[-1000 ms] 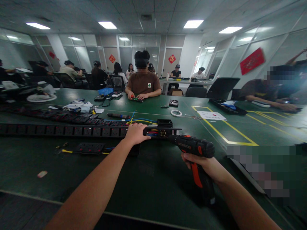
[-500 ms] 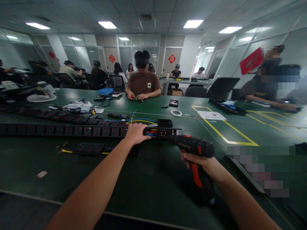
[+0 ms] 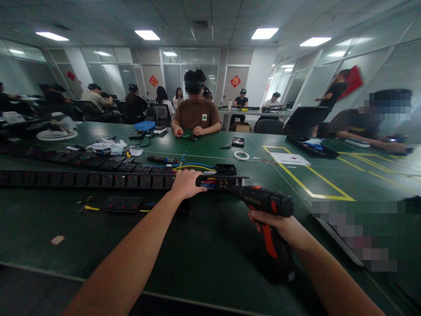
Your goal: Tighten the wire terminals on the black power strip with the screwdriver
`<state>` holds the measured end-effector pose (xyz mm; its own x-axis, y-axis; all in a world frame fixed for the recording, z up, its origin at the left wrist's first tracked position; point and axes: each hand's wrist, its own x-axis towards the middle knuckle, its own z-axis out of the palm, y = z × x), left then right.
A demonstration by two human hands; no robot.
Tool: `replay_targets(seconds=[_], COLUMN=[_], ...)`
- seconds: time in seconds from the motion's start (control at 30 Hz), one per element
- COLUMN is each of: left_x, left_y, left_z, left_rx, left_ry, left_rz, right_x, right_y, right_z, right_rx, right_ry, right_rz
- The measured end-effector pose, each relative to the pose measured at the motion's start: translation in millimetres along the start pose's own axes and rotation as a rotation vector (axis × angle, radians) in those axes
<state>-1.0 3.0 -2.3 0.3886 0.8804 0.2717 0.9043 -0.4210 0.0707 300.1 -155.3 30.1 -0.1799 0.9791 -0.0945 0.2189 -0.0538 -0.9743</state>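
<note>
A long black power strip (image 3: 98,180) with many sockets lies across the green table. My left hand (image 3: 188,183) is wrapped over it near its right end, where the casing is open and coloured wires and a small circuit board (image 3: 224,183) show. In my right hand (image 3: 274,219) is a black and orange cordless drill (image 3: 268,201), held by its handle. Its nose points left, close to the board end of the strip; whether the bit touches anything is too small to tell. A short socket piece (image 3: 123,203) with yellow and blue wires lies nearer me.
Behind the strip lie more socket strips (image 3: 115,163), a dark screwdriver-like tool (image 3: 162,159) and a small black box (image 3: 226,168). A white ring (image 3: 241,155) and a paper sheet (image 3: 290,158) lie farther back. Across the table sits a person (image 3: 196,112); another person leans in at right.
My hands, the drill and the power strip look unmoved. At the right, the standing person with the red sheet has moved farther back. The person opposite has shifted their hands slightly.
</note>
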Motion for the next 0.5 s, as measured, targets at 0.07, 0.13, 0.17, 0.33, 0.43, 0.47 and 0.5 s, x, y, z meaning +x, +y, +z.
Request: replay_targets(seconds=[0.07,0.13,0.17,0.33,0.43,0.47,0.5], left_x=[0.4,0.9,1.1,0.8,0.3,0.2,0.1], left_y=[-0.9,-2.0,-2.5,-2.5,-1.4,-1.2,-1.0], left_z=[1.3,3.0,3.7,4.9,3.6,3.2,2.9], left_rx=[0.005,0.006,0.004,-0.003,0.0,0.0,0.0], left_ry=[0.003,0.009,0.012,0.025,0.022,0.021,0.021], left_rz=[-0.002,-0.003,-0.004,0.001,-0.002,-0.001,-0.002], right_x=[0.8,1.2,1.2,1.2,1.3,1.3,1.2], right_y=[0.4,0.9,1.1,2.9,3.6,3.7,3.8], right_z=[-0.6,-1.2,-1.4,-2.5,-2.3,-2.1,-1.8], right_rx=[-0.002,-0.006,-0.008,-0.006,-0.008,-0.007,-0.004], right_ry=[-0.013,-0.017,-0.019,-0.013,-0.018,-0.02,-0.019], right_rz=[-0.005,-0.012,-0.014,-0.03,-0.039,-0.044,-0.05])
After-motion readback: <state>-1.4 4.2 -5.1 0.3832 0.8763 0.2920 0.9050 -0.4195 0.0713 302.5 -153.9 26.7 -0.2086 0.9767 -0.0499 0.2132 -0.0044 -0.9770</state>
